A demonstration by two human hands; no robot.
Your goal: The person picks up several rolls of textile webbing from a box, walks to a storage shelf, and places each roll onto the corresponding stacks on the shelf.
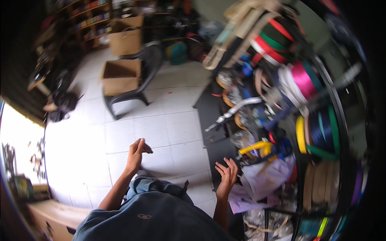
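Note:
My left hand (138, 154) hangs in the air over the white tiled floor, fingers loosely stretched with nothing in them. My right hand (228, 173) is raised with its fingers apart and holds nothing. It is nearest to the dark shelf edge and a pale lilac plastic bag (263, 178). A yellow strap (255, 147) lies on the shelf just beyond that bag. Farther along, a white strap (235, 113) hangs over the shelf's edge. Neither hand touches any of these.
To my right, a rack carries rolls of ribbon, among them a pink roll (303, 82) and a navy roll (321, 130). Ahead, a dark plastic chair (150, 70) bears an open cardboard box (120, 82). A wooden cabinet (56, 219) stands at lower left.

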